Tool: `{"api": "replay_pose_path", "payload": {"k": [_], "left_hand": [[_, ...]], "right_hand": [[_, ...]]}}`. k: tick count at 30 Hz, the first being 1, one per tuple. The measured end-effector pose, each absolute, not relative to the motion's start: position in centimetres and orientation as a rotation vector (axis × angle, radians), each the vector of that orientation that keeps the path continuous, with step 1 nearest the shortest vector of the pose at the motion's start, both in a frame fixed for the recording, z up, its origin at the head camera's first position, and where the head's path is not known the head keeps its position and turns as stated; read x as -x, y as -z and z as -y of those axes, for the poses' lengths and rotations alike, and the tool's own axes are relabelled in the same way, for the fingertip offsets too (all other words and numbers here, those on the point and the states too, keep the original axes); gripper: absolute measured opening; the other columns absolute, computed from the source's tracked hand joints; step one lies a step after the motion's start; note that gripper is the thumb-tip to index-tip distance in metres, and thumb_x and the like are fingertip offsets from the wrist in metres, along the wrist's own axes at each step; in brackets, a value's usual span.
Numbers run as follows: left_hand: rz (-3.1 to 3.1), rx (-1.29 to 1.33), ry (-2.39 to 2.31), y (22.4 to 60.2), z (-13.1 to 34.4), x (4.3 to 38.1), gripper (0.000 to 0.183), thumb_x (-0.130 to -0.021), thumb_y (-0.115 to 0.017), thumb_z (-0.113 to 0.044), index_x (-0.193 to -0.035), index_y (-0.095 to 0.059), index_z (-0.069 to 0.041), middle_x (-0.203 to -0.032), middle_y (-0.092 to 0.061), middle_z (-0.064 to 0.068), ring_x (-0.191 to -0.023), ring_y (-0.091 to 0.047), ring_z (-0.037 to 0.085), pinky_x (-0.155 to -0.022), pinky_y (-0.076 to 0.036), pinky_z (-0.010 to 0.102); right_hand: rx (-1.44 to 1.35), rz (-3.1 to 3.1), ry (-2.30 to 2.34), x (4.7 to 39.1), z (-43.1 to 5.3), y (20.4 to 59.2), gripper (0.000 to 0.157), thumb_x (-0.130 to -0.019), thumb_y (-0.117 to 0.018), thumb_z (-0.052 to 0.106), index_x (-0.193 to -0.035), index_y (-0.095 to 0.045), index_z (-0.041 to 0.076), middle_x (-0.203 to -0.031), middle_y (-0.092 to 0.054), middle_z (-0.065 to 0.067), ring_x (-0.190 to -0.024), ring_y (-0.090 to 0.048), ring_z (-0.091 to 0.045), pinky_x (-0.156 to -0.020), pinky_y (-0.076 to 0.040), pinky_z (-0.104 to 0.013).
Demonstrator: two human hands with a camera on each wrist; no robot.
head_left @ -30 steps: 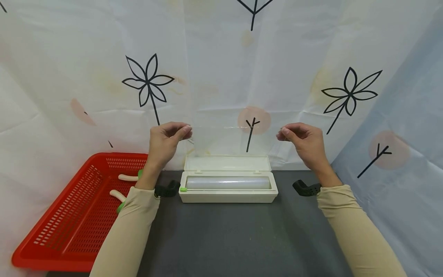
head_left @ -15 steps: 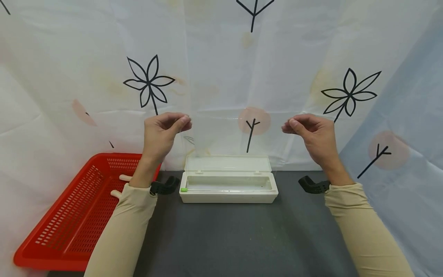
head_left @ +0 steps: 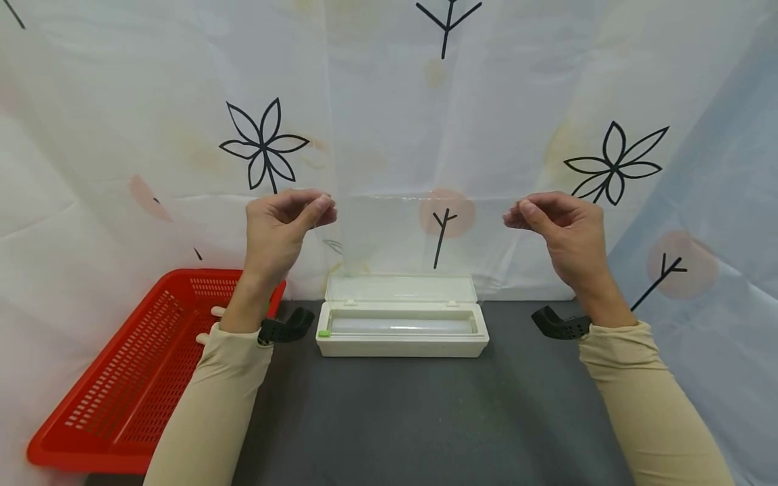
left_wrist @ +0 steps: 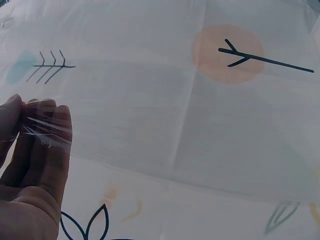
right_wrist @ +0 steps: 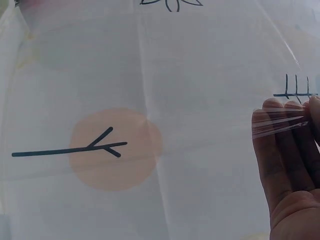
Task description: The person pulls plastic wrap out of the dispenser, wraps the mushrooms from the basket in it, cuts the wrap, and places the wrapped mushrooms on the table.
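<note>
Thin, clear plastic film (head_left: 389, 233) is being pinched by the left hand (head_left: 276, 233) and the right hand (head_left: 568, 233) and is being stretched between them, above a white oblong plastic box (head_left: 401, 347) being supported at the far side of a dark grey desk (head_left: 401, 418).

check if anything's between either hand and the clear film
Nothing visible is: the left hand and right hand pinch the clear film, stretched between them; the white box sits lower in the head view.

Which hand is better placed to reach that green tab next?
Probably the left hand: the green tab sits at the left end of the white box, on that side. Like the right hand, it pinches clear film.
</note>
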State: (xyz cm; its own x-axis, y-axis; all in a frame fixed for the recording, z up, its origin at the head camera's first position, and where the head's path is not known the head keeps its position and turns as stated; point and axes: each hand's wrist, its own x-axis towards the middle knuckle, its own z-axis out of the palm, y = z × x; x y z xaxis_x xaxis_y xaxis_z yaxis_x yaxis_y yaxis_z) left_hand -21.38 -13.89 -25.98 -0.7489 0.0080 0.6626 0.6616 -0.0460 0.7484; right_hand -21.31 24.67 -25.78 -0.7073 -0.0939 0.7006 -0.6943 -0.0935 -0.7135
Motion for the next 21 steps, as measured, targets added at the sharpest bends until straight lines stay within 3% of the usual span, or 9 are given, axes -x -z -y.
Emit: {"api": "replay_pose_path", "payload": {"k": [9,21], "left_hand": [[1.924,0.712,1.841,26.3,14.7,18.3,0.014,-0.095,-0.069,0.0,-0.106,-0.073,0.007,-0.095,-0.074,0.013,-0.086,-0.072,0.027,-0.084,-0.058,0.036],[2.12,0.842,1.72,26.6,15.5,16.3,0.011,-0.099,-0.063,0.002,-0.108,-0.069,0.004,-0.098,-0.073,0.014,-0.088,-0.071,0.025,-0.079,-0.059,0.036]], "right_hand": [[-0.975,1.693,-2.003,19.0,-25.0,26.5,0.012,-0.094,-0.055,-0.021,-0.103,-0.058,-0.028,-0.089,-0.072,-0.023,-0.081,-0.075,-0.029,-0.081,-0.059,-0.038],[-0.932,2.049,-1.764,16.0,-26.1,26.4,0.01,-0.096,-0.056,-0.015,-0.103,-0.063,-0.016,-0.091,-0.072,-0.017,-0.088,-0.073,-0.022,-0.086,-0.056,-0.027]]}}
